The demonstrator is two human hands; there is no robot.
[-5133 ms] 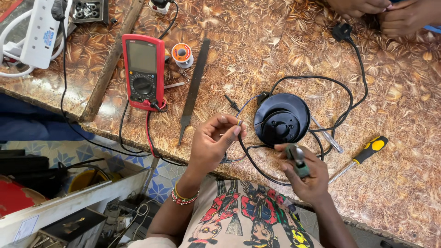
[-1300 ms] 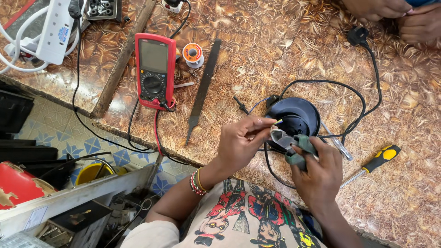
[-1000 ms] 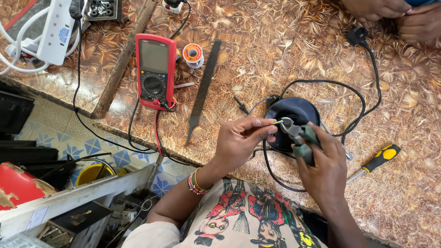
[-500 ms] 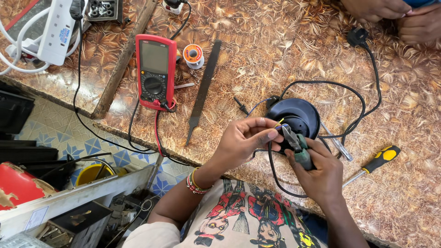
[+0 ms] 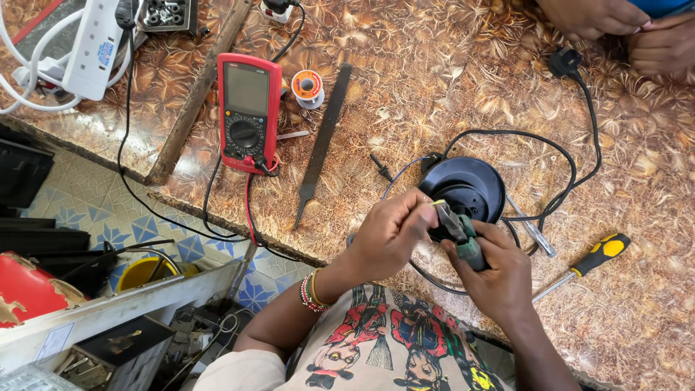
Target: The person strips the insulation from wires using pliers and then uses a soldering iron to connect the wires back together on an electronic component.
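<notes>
Our left hand point(image 5: 387, 239), pinching the wire point(image 5: 439, 203), and our right hand point(image 5: 492, 268), clamped on the pliers point(image 5: 460, 230), have drawn closer at the worktop point(image 5: 449, 87) edge, jaws now meeting the wire's tip before the black base point(image 5: 463, 187).

A worktable point(image 5: 449, 65) covered in a glossy brown sheet patterned with golden leaves is seen from above, filling most of the view. Bright, even light is reflected off its surface in pale patches. Below its left edge, a floor point(image 5: 94, 210) laid with blue and white patterned tiles is shown. At the lower left, a pale shelf edge point(image 5: 123, 304) is seen, with dark clutter beneath it.
</notes>
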